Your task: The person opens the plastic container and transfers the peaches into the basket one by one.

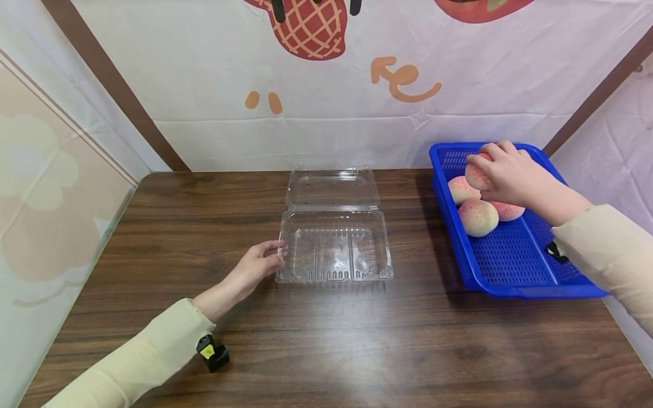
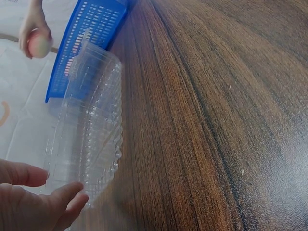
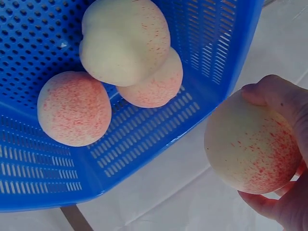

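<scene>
My right hand [image 1: 515, 173] grips a pink and cream peach [image 3: 252, 144] above the blue basket [image 1: 515, 292]. Below it in the basket lie three more peaches: a paler one [image 1: 478, 218], one by the left wall [image 1: 463, 190] and one partly behind the pale peach [image 1: 508, 211]. At the table's middle stands a clear plastic clamshell box [image 1: 334, 249], its lid [image 1: 331, 190] folded back towards the wall. My left hand [image 1: 255, 263] is at the box's left edge, thumb and fingers spread about the rim; the fingers look straight, not curled round it.
The brown wooden table [image 1: 326, 340] reaches back to a printed cloth wall [image 1: 214, 68]. A black strap [image 1: 556, 252] shows by the right sleeve, over the basket. On the left sleeve sits a small black device [image 1: 213, 352].
</scene>
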Action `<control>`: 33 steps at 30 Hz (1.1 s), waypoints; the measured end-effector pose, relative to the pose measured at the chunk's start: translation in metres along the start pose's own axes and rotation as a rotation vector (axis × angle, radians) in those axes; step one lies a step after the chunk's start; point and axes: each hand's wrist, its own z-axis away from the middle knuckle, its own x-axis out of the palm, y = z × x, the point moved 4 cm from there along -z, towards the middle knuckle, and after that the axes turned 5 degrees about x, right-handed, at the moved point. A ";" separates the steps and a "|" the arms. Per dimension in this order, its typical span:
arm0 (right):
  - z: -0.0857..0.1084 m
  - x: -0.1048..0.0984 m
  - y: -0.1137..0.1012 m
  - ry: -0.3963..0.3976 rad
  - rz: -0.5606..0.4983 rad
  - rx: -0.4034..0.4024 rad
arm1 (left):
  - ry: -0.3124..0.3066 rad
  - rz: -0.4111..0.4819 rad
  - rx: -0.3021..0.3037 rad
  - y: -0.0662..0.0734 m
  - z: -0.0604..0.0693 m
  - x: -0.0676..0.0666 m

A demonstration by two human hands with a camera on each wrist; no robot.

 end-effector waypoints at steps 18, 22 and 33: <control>0.009 0.017 0.026 -0.109 0.014 0.118 | -0.007 -0.007 0.002 0.001 0.001 0.000; 0.009 0.018 0.029 -0.138 0.002 0.149 | -0.011 -0.002 0.002 0.001 0.001 0.000; 0.015 0.027 0.039 -0.186 -0.028 0.188 | -0.013 -0.007 0.004 0.001 0.002 0.000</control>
